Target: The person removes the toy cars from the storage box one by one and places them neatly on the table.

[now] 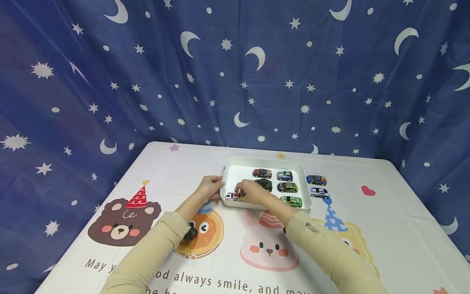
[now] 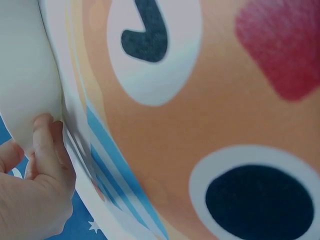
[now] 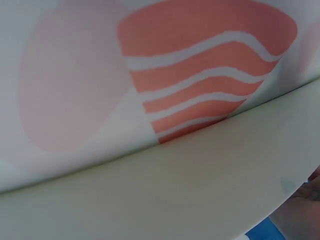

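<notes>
1. The tray lies on the tablecloth, in front of the curtain.
2. At the tray's left wall is the left hand; its thumb and fingers are bent round the wall and pinch it.
3. The right hand reaches into the tray's near left corner, thumb and fingers brought close together on the red-and-white car, which they pinch; the wrist view does not show this grip.
4. Towards the tray's far side sit the orange-and-black car and, right of it, the blue-and-white car.
5. Midway down the tray are the black car, partly hidden by the right hand, and the patterned car.
6. In the tray's near right corner is the green car.
7. Just outside the tray's right wall, the blue car stands beyond the white car.
</notes>
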Tool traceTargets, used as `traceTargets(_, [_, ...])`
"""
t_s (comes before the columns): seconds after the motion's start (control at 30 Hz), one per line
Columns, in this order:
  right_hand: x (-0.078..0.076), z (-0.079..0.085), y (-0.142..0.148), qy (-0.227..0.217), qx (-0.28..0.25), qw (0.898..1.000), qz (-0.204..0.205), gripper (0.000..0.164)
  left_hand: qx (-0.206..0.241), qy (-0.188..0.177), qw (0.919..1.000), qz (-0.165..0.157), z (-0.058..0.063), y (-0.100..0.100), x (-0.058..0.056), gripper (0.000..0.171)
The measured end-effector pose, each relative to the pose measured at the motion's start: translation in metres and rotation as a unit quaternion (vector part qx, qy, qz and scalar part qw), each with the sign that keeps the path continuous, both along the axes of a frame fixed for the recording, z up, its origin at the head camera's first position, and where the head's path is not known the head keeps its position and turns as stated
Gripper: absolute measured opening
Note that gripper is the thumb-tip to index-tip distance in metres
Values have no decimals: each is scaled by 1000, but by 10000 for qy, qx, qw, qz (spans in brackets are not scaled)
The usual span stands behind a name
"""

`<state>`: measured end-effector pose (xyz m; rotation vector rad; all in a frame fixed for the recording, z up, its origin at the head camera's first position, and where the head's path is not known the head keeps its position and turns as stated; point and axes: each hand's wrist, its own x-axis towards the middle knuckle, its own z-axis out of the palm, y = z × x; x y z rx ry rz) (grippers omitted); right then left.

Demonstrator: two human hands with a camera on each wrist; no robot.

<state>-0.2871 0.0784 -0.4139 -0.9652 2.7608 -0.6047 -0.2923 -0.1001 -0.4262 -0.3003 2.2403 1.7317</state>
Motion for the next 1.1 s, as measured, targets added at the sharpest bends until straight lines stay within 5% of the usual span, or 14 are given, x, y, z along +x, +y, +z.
traceTargets(0.3, [-2,-4,-8,141,176,9997,-80,22,-56,11,10000,9,-3,-4,-1,41])
traceTargets(1.1, [3,-7,0,359,-390,9981,-326,20,-17,25,10000,3,-3,-1,1,41])
